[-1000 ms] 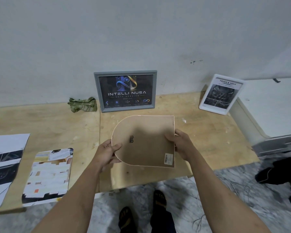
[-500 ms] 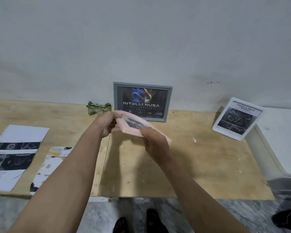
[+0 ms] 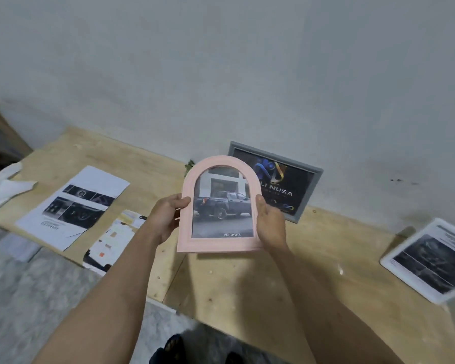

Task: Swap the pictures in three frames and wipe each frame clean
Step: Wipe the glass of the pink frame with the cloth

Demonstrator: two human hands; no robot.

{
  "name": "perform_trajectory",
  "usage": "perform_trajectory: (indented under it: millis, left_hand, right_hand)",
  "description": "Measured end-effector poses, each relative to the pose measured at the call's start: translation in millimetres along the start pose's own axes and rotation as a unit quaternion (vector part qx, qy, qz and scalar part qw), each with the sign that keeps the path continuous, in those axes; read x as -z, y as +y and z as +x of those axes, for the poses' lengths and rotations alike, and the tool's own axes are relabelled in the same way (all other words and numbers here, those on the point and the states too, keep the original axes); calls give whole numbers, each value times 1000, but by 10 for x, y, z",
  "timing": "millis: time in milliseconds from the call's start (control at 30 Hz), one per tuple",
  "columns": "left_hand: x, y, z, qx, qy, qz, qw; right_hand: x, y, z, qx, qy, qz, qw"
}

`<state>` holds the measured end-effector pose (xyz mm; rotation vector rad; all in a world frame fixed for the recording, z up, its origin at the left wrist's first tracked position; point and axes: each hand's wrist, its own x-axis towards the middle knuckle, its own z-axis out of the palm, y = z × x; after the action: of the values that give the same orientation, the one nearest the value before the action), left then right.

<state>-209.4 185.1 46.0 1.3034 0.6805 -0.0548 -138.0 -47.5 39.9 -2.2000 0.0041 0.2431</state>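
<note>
I see pink arched frame upright, front facing me | left hand grips left edge | right hand grips right edge

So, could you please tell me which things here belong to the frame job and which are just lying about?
Job:
- pink arched frame with truck picture, held by left hand and right hand
- grey frame
- white frame
- green cloth
- printed sheets

Lying about:
- white crumpled paper

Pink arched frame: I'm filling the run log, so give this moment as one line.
pink arched frame | upright, front to camera, above table | left hand, right hand grip sides | holds truck picture
</note>
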Motion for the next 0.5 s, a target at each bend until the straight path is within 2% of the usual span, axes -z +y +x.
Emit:
perform_trajectory:
  millis: [167, 367, 433, 500]
  left_hand:
    - [400, -152, 158, 5, 62, -87, 994]
    - [1178, -113, 600, 47, 133, -111, 984]
    - [1482, -77, 855, 60, 139, -112, 982]
    - [1717, -44, 1058, 68, 144, -107, 981]
  right_hand:
    - [-689, -152, 203, 14, -25, -3, 1000]
    - [-1466, -462, 769, 2, -147, 47, 988]
    - [-1704, -665, 1078, 34, -134, 5, 990]
    - [-1909, -793, 1410, 84, -112, -93, 986]
